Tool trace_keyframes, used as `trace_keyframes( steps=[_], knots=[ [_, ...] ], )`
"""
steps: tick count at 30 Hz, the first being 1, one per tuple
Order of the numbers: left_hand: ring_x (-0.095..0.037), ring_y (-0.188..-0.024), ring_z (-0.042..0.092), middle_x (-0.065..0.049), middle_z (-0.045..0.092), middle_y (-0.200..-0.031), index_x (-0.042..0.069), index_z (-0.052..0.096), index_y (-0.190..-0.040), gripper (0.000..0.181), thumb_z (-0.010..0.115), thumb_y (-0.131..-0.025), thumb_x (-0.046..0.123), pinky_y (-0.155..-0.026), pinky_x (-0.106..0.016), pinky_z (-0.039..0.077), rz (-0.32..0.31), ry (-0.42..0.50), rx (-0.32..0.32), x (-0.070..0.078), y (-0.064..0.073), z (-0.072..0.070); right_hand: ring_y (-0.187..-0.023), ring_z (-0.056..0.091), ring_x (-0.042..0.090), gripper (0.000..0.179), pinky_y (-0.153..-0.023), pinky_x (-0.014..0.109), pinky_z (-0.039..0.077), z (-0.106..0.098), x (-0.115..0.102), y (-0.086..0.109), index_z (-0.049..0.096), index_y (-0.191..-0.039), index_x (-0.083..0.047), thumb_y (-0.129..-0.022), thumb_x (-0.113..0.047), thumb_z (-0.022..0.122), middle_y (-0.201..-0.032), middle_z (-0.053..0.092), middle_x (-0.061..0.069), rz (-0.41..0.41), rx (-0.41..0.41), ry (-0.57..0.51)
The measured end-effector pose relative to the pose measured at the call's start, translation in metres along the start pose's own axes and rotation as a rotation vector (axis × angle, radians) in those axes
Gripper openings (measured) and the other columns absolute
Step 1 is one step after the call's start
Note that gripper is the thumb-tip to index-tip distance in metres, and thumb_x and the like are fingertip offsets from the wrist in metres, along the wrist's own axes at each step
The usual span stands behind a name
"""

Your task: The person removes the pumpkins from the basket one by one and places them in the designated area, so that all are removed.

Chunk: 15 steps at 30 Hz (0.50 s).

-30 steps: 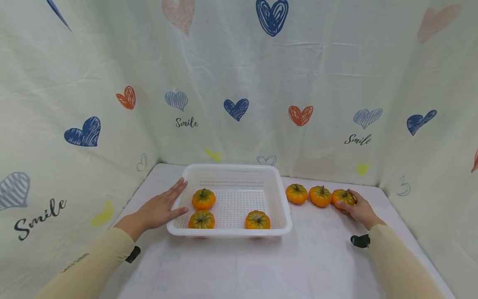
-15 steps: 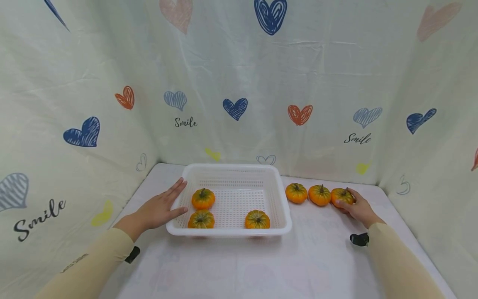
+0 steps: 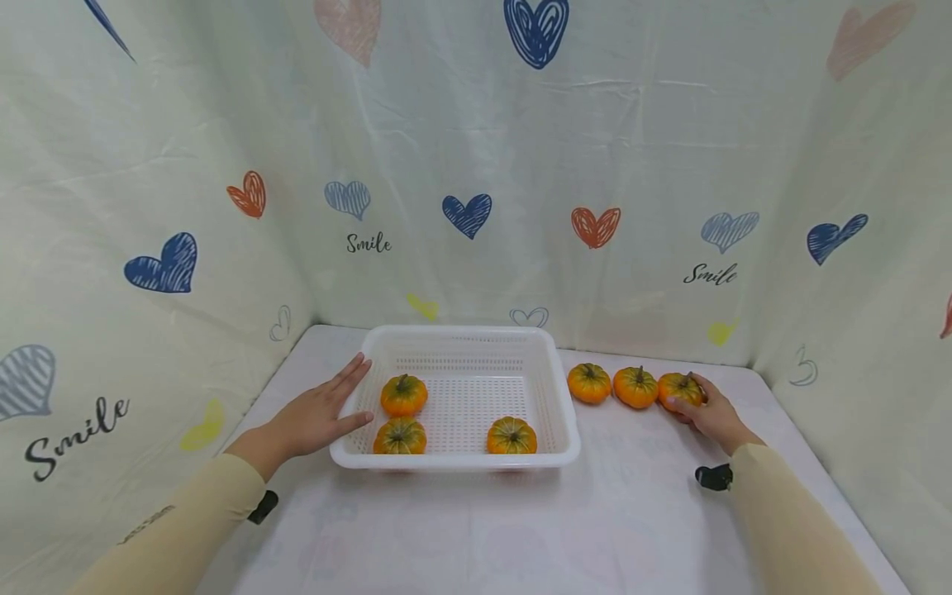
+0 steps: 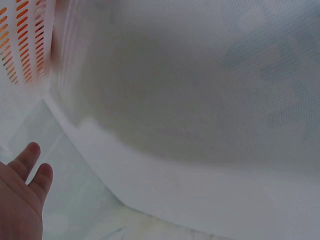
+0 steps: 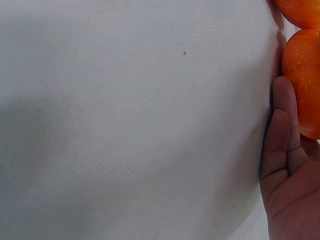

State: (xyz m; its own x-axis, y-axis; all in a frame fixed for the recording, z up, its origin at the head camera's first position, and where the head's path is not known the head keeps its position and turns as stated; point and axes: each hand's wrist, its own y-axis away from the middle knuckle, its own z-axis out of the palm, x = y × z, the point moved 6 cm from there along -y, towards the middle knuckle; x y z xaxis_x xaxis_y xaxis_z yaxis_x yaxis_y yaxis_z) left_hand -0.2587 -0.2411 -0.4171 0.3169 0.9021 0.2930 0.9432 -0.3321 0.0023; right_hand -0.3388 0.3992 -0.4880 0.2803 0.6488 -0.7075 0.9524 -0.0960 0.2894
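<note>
My left hand touches the left rim of a white plastic basket with straight, spread fingers. Its fingers show at the lower left of the left wrist view, near the slotted basket wall. Inside the basket sit two small orange-green pumpkins at the left, one behind and one in front, plus a third pumpkin at the front right. On the table, my right hand grips the rightmost pumpkin of a row, thumb in front, fingers around its right side. The right wrist view shows this pumpkin against the fingers.
Left of the held pumpkin, a middle pumpkin and another pumpkin stand in a row beside the basket's right wall. The white-covered table is enclosed by a heart-printed curtain at the back and sides.
The whole head view has shifted very slightly. Both hands, the basket and the pumpkins keep their places relative to each other.
</note>
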Motion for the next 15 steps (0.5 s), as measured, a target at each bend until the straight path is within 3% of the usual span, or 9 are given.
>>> trace_keyframes(
  steps=[15],
  knots=[
    [-0.046,-0.139,0.035,-0.007,0.004,-0.167,0.014,0.011,-0.161,0.085,0.05,-0.098,0.057,-0.107,-0.064,0.034,0.005,0.001,0.01,-0.0017,-0.0013,0.0019,-0.137,0.011,0.059,0.106,-0.11,0.072,0.013,0.0012,-0.0008,0.0021,-0.005,-0.158,-0.007,-0.093,-0.059,0.06,-0.155,0.003,0.039,0.013,0.016,-0.024]
  ],
)
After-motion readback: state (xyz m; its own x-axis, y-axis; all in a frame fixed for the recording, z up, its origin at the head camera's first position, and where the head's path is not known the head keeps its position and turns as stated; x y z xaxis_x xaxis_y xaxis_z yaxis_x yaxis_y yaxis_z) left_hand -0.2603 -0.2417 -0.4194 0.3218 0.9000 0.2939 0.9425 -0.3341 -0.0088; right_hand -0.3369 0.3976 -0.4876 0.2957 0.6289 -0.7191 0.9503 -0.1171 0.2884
